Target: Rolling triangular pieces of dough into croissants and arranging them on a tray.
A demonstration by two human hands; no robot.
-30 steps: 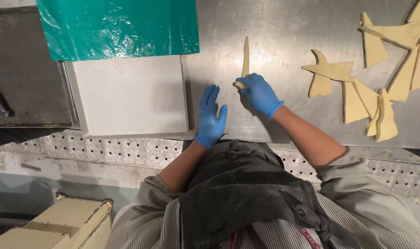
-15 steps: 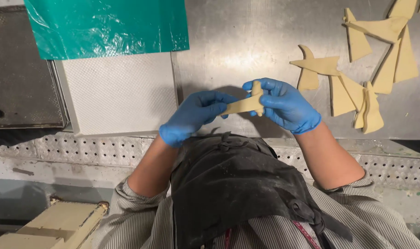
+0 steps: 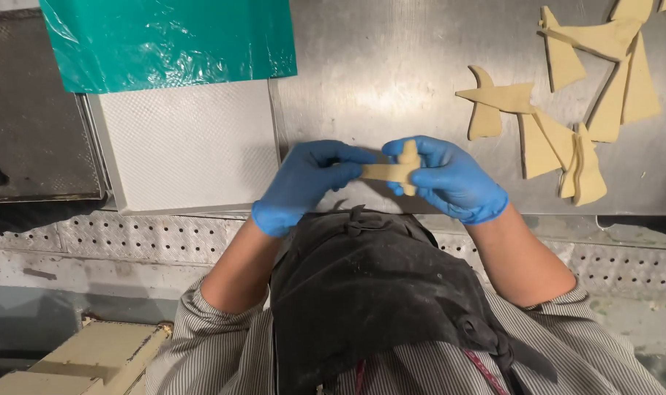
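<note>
Your left hand (image 3: pixel 304 183): blue-gloved, fingers closed on the left end of the dough strip (image 3: pixel 391 171)
Your right hand (image 3: pixel 450 179): blue-gloved, pinching the strip's right end, thumb on top
Dough strip: tan, raised between both hands, above the steel table (image 3: pixel 391 66) edge
Left of you: white textured board (image 3: pixel 186 146), green plastic sheet (image 3: pixel 165 40) overlapping its far edge
Right of you: cut dough pieces (image 3: pixel 560 132) scattered on the table, well apart
</note>
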